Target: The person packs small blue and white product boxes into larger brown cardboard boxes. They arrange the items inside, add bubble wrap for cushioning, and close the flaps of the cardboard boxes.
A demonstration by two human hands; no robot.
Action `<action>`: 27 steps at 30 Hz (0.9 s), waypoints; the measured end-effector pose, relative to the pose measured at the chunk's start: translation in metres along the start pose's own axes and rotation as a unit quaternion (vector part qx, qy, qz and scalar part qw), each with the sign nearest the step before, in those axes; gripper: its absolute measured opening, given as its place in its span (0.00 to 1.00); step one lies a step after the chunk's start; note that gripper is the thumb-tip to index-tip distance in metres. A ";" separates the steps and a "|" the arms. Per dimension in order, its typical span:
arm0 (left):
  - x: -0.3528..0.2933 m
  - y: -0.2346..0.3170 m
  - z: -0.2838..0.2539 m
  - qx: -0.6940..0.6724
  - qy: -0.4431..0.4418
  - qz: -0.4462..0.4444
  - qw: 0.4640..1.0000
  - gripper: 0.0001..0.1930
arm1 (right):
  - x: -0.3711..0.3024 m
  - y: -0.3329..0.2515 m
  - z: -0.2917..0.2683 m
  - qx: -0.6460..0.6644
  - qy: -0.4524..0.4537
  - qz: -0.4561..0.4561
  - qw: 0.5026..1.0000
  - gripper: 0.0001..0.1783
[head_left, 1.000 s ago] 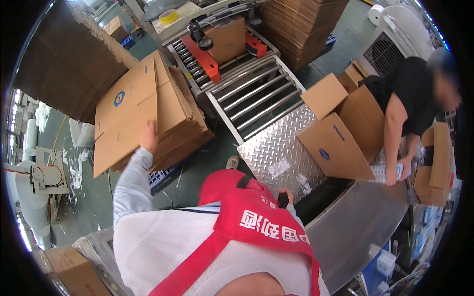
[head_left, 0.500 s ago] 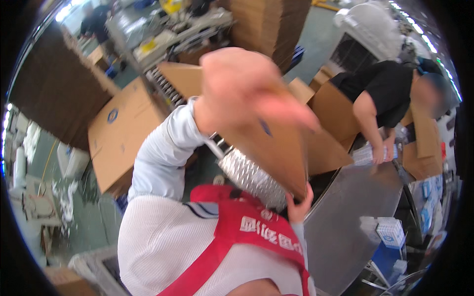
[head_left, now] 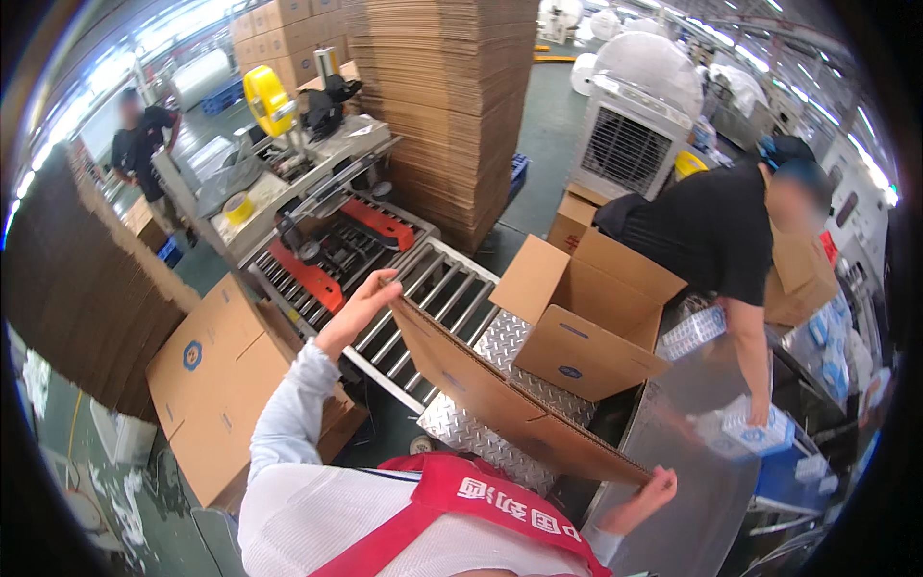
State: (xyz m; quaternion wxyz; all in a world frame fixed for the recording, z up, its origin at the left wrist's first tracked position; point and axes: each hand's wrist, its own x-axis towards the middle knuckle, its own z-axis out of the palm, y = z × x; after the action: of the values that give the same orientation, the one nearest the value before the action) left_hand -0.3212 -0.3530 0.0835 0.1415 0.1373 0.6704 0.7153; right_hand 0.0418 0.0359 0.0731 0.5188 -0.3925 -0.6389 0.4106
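Note:
A brown cardboard carton, folded flat (head_left: 505,392), slants edge-up in front of my body. My left hand (head_left: 360,310) is closed on its far left corner. At the near right corner, my right hand (head_left: 646,500) grips the same carton, fingertips over the end. Beneath it lies a silver checker-plate surface (head_left: 508,341). Just beyond, an opened carton (head_left: 588,354) stands on the plate with its flaps spread and its inside partly visible.
A roller conveyor (head_left: 444,288) leads to a taping machine with orange guides (head_left: 380,223). Flat cartons (head_left: 444,115) are stacked behind. Folded cartons (head_left: 216,356) lean at left. At right, a co-worker (head_left: 707,226) reaches for white-blue packs (head_left: 755,431) on a metal table (head_left: 707,519).
My left hand has come down and left from its blurred raised position, now on the carton's corner. My right hand has shifted right and down. The co-worker's arm has moved toward the packs.

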 end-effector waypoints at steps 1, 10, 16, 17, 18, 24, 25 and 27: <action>-0.006 0.007 0.002 0.038 0.016 -0.033 0.999 0.38 | -0.008 -0.008 0.026 0.096 0.050 0.055 0.993 0.30; 0.008 0.052 0.004 0.241 0.167 -0.009 0.956 0.70 | -0.031 -0.019 0.043 0.178 -0.114 0.003 0.977 0.54; 0.009 0.104 0.092 0.531 -0.121 -0.074 0.836 0.57 | 0.112 0.020 0.013 0.323 -0.368 0.127 0.863 0.61; -0.001 0.104 0.123 0.534 -0.210 -0.095 0.813 0.52 | 0.125 0.030 0.023 0.316 -0.416 0.134 0.842 0.58; -0.011 0.101 0.153 0.532 -0.288 -0.116 0.788 0.47 | 0.125 0.023 0.039 0.398 -0.390 0.250 0.792 0.54; -0.076 0.009 0.252 0.501 -0.593 -0.048 0.629 0.58 | 0.065 0.074 0.096 -0.344 -0.243 -0.213 0.882 0.70; -0.064 -0.001 0.255 0.471 -0.652 -0.126 0.581 0.62 | 0.066 0.083 0.097 -0.287 -0.211 -0.222 0.908 0.57; -0.079 0.016 0.214 0.418 -0.665 -0.067 0.615 0.58 | 0.076 0.100 0.072 -0.038 -0.283 -0.079 0.955 0.43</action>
State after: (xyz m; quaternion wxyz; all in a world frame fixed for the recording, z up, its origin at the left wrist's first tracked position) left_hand -0.1662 -0.1874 0.1125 0.5236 0.5744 0.6264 0.0587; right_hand -0.0328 0.1337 -0.0032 0.3325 -0.2273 -0.8037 0.4381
